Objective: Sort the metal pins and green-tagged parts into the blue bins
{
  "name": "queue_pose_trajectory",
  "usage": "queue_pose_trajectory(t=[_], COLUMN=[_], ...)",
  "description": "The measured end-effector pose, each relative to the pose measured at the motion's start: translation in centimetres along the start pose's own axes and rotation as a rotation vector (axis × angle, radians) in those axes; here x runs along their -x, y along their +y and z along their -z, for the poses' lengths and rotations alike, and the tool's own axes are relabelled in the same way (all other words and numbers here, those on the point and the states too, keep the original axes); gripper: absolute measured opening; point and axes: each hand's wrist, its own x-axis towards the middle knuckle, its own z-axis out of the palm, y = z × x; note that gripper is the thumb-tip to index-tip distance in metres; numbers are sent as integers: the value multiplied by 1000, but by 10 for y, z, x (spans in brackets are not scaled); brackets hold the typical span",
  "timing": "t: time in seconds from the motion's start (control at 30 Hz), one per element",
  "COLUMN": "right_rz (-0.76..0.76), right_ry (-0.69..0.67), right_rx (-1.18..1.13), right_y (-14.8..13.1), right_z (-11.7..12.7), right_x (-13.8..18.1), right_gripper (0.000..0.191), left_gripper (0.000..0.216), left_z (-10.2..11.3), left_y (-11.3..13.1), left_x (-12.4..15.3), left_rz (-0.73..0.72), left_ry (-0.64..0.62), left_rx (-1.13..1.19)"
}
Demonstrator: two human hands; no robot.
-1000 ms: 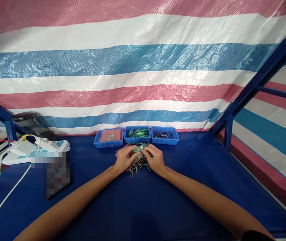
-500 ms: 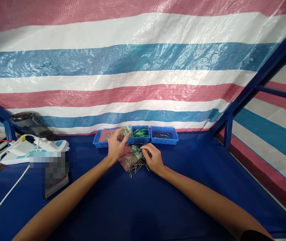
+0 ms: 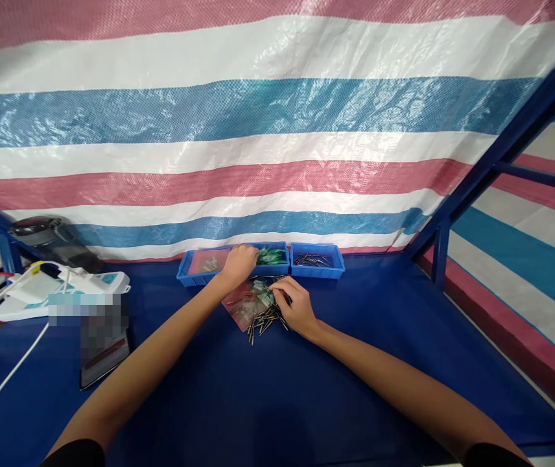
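My left hand (image 3: 240, 264) reaches over the blue bins, fingers bent down together at the bin of green packets (image 3: 270, 256); its fingertips are hidden. Beside it, a reddish clear bag (image 3: 204, 259) with small pale pieces lies in the left blue bin (image 3: 191, 280). My right hand (image 3: 297, 303) is closed in a pinch above a pile of thin metal rods with dark and brassy parts (image 3: 260, 322). Something dark shows among its fingers, too small to name. Under the pile's upper left lies another reddish clear bag (image 3: 238, 306), with greenish clear packets (image 3: 260, 290) on it.
The right blue bin (image 3: 316, 272) holds several thin metal rods. To the left are a white power strip (image 3: 112, 280) with cables, a phone-like device (image 3: 105, 363) and a dark bottle (image 3: 54, 243). Striped sheeting (image 3: 277, 181) hangs behind; a blue frame (image 3: 472, 175) rises at right.
My left hand has moved right and its spread fingers have come together at the green packets. A clear packet by its fingertips no longer shows. My right hand stays almost still.
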Motion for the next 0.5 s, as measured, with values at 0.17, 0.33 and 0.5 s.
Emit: queue_pose_trajectory(t=[0.17, 0.33, 0.5], right_rz=[3, -18, -102], right_ry=[3, 33, 2], right_rx=[-6, -11, 92], right_y=[0, -1, 4], right_z=[0, -1, 13], right_x=[1, 0, -21], right_gripper=[21, 20, 17], left_gripper=[33, 31, 52], left_z=[6, 16, 18], left_y=[-3, 5, 11], left_x=[2, 46, 105], left_rz=[-105, -18, -108], left_ry=[-39, 238, -49], left_rx=[102, 351, 446])
